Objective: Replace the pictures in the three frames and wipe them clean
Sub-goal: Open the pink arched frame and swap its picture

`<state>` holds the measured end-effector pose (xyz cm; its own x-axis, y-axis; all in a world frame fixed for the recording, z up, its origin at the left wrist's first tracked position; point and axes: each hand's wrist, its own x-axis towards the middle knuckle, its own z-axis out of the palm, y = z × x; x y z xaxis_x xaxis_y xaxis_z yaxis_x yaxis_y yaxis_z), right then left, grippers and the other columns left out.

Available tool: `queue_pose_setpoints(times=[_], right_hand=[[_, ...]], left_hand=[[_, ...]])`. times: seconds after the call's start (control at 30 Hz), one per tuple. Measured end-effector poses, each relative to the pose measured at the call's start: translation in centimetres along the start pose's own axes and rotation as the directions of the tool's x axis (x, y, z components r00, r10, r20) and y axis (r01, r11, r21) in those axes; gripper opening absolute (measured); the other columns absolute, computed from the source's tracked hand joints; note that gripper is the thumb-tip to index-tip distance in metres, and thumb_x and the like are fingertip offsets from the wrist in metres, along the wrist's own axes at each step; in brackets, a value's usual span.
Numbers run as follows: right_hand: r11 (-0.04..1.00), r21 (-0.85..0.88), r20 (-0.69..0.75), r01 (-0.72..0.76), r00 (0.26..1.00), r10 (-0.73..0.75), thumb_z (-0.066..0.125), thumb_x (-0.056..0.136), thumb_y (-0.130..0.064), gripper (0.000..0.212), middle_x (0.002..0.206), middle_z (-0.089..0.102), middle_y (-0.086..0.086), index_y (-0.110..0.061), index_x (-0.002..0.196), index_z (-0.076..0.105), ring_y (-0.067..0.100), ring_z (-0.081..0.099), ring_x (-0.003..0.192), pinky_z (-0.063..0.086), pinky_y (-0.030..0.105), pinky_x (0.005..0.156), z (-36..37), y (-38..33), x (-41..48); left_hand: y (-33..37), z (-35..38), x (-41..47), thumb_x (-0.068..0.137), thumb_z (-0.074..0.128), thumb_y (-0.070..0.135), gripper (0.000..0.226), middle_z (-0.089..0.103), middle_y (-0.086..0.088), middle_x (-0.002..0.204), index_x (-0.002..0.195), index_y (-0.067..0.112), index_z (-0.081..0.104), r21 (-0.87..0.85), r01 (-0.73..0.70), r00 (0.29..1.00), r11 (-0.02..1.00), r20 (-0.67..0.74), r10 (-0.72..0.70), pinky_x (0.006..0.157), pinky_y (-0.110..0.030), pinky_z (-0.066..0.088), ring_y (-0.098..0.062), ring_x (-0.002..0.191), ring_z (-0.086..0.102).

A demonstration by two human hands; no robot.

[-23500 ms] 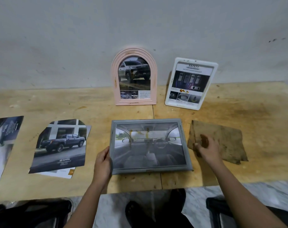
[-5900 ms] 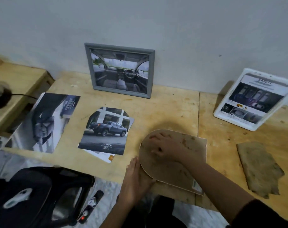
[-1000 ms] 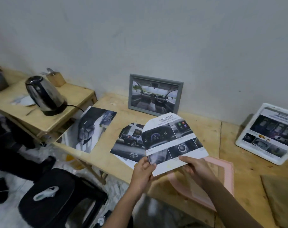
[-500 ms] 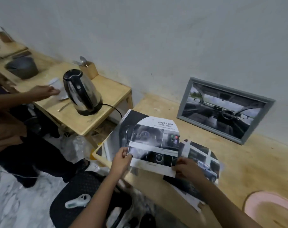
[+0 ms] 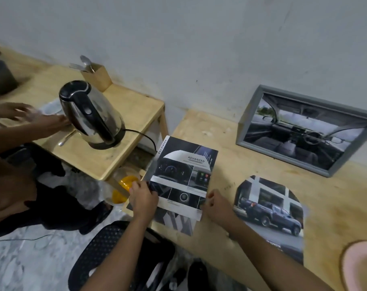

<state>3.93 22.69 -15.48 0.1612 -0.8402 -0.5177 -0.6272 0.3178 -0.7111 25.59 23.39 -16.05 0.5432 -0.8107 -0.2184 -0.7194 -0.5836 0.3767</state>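
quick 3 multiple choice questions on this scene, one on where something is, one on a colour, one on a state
1. Where is the grey frame?
A. flat on the floor
B. leaning on the wall
C. on the side table

2. What colour is the bottom-right frame?
A. white
B. black
C. pink

3. The ADVANCED picture is
A. held by both hands
B. inside a frame
C. crumpled into a ball

Answers:
1 B, it stands tilted with its top edge against the wall.
2 C, its curved rim shows pink.
3 A, the left hand and the right hand pinch its lower corners.
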Motion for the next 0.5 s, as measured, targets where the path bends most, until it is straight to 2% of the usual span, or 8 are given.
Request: queue_pose_setpoints(times=[0.07,0.13,0.2,0.3,0.37,0.43,0.5], right_hand=[[0.999,0.042,-0.111,-0.005,0.994,0.010,0.058,0.087,-0.013,0.016,0.069,0.049,0.000,-0.012,0.098,0.046,0.015,0.047,0.062,0.039,0.028,0.056,-2.0,0.6,-0.3],[0.992,0.124,-0.246,-0.012,0.968,0.042,0.057,0.086,-0.008,0.011,0.073,0.054,0.001,-0.014,0.092,0.049,0.019,0.052,0.068,0.042,0.027,0.059,-5.1,1.8,-0.8],[0.982,0.185,-0.386,-0.042,0.916,0.112,0.058,0.085,-0.006,0.010,0.082,0.060,0.006,-0.013,0.086,0.051,0.025,0.056,0.076,0.045,0.033,0.067,-8.5,3.8,-1.7],[0.958,0.253,-0.538,-0.134,0.803,0.255,0.057,0.086,-0.006,0.006,0.087,0.061,0.011,-0.006,0.092,0.056,0.027,0.055,0.079,0.040,0.032,0.068,-12.7,7.9,-4.0],[0.940,0.269,-0.590,-0.208,0.736,0.332,0.056,0.089,-0.013,0.011,0.086,0.060,0.012,-0.002,0.093,0.056,0.030,0.056,0.082,0.036,0.031,0.066,-14.1,10.5,-5.9],[0.909,0.274,-0.590,-0.313,0.692,0.416,0.051,0.093,-0.024,0.021,0.090,0.062,0.015,-0.003,0.091,0.054,0.029,0.054,0.081,0.035,0.031,0.067,-14.5,12.5,-7.5],[0.873,0.275,-0.550,-0.403,0.679,0.486,0.045,0.095,-0.029,0.026,0.096,0.064,0.019,-0.004,0.092,0.051,0.027,0.052,0.080,0.036,0.031,0.069,-13.8,14.1,-8.6]], left_hand=[[1.0,0.1,-0.3,0.080,0.057,0.008,0.043,0.042,-0.020,0.124,0.121,0.000,0.049,0.002,-0.021,0.999,1.000,-0.041,0.021,0.096,-0.042,0.035,-0.037,0.114,0.039],[2.9,0.5,-0.8,0.080,0.058,0.007,0.042,0.043,-0.021,0.126,0.121,0.001,0.050,-0.083,-0.095,0.993,0.992,-0.077,0.088,0.097,-0.042,0.035,-0.035,0.116,0.039],[5.5,1.5,-1.7,0.082,0.060,0.008,0.044,0.043,-0.017,0.130,0.125,0.005,0.049,-0.179,-0.193,0.981,0.965,-0.057,0.186,0.101,-0.039,0.036,-0.031,0.120,0.040],[9.8,4.0,-4.4,0.086,0.058,0.012,0.045,0.044,-0.012,0.128,0.129,0.008,0.046,-0.296,-0.319,0.931,0.900,0.081,0.357,0.099,-0.033,0.037,-0.025,0.119,0.043],[12.3,5.9,-6.7,0.087,0.055,0.014,0.046,0.043,-0.009,0.130,0.131,0.010,0.043,-0.353,-0.320,0.885,0.879,0.220,0.410,0.100,-0.035,0.041,-0.024,0.118,0.045],[14.0,7.5,-8.7,0.088,0.053,0.014,0.048,0.043,-0.010,0.133,0.134,0.010,0.041,-0.383,-0.290,0.840,0.877,0.337,0.425,0.101,-0.038,0.042,-0.025,0.118,0.045],[14.9,8.7,-9.9,0.087,0.056,0.014,0.053,0.041,-0.010,0.134,0.137,0.008,0.039,-0.400,-0.263,0.811,0.878,0.402,0.425,0.104,-0.037,0.039,-0.025,0.121,0.042]])
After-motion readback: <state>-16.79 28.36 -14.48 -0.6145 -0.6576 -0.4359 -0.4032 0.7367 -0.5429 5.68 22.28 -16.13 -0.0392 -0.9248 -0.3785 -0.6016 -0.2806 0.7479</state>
